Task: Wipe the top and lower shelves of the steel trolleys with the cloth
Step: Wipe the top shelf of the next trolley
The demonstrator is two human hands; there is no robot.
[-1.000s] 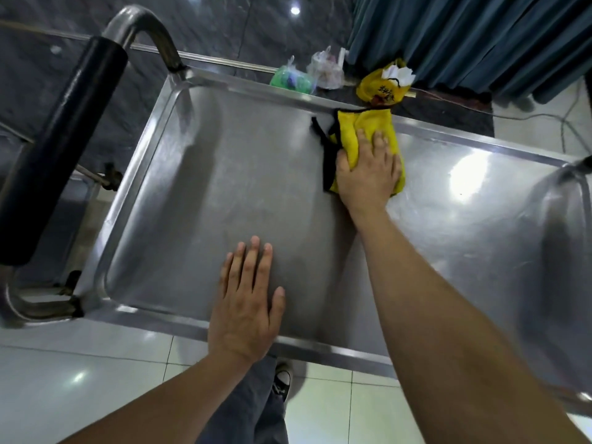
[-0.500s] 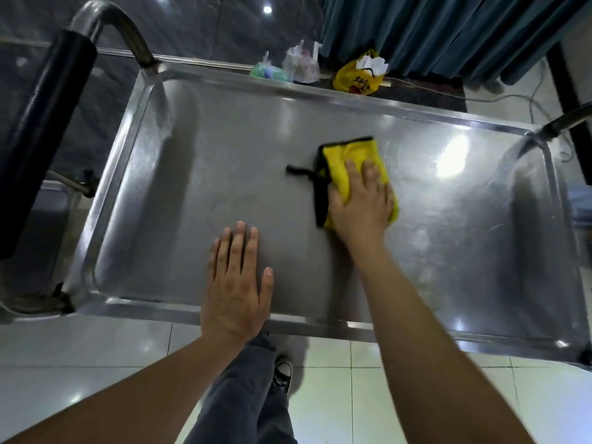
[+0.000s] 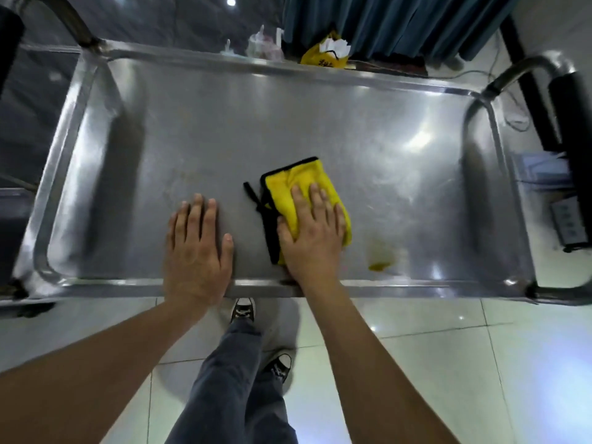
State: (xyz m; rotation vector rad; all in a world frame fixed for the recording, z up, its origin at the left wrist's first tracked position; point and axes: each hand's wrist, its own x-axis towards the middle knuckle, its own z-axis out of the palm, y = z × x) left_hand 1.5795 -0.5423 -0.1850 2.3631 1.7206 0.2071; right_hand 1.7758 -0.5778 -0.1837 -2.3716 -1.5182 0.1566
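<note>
A steel trolley's top shelf fills the view, a shallow tray with a raised rim. A folded yellow cloth with black edging and a black loop lies on it near the front edge. My right hand presses flat on the cloth, palm down, fingers pointing away from me. My left hand rests flat on the bare steel just left of the cloth, fingers together, wrist over the front rim. A faint yellow smear or reflection shows on the steel to the right of the cloth. The lower shelf is hidden.
Black-padded handles rise at the trolley's right end and left end. Beyond the far rim sit a yellow bag and clear plastic bags before a blue curtain. My legs and shoes stand on white tiles.
My right hand has dragged the cloth from the far rim toward me to near the front edge. My left hand stayed flat on the steel. The view shifted right, showing the trolley's right end.
</note>
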